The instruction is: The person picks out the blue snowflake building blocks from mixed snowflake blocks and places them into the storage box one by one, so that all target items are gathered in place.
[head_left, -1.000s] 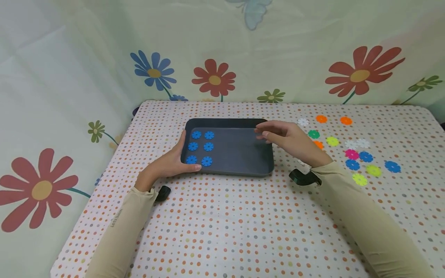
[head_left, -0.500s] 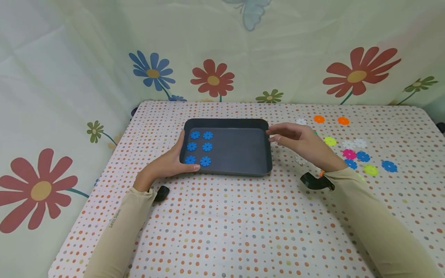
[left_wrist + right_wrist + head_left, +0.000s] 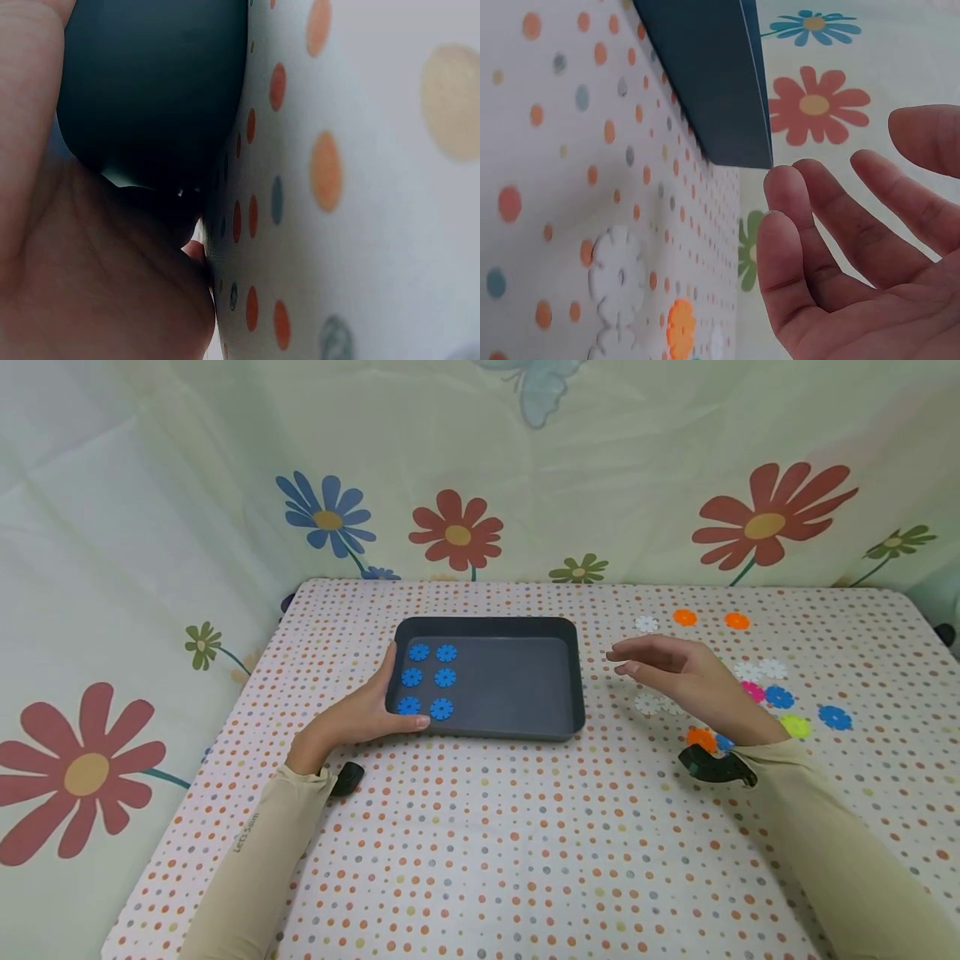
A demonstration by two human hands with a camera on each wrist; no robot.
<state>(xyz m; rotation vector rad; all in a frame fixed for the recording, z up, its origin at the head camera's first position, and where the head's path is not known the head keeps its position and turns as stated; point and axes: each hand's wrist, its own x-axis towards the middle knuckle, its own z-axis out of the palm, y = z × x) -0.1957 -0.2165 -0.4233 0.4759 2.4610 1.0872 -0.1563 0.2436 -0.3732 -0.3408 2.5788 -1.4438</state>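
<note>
Baking tray (image 3: 517, 685): dark grey, rectangular, sitting flat on the polka-dot tablecloth (image 3: 480, 852)
Blue discs (image 3: 446, 677): six of the notched kind, lying inside at the tray's left end, three rows of two, pretty tidy
Left hand (image 3: 360, 714): got a grip on the tray's near-left corner, thumb along the near rim, fingers by the left wall
Right hand (image 3: 678, 677): fingers loosely bent, nothing in them, hovering just right of the tray and not touching it
Loose discs: scattered right of the tray: white ones (image 3: 647, 702), orange (image 3: 685, 617), pink (image 3: 753, 693), yellow-green (image 3: 795, 726) and more blue (image 3: 836, 717), a few partly hidden by the right hand
Backdrop: flower-print curtain (image 3: 637, 502) behind the tray
</note>
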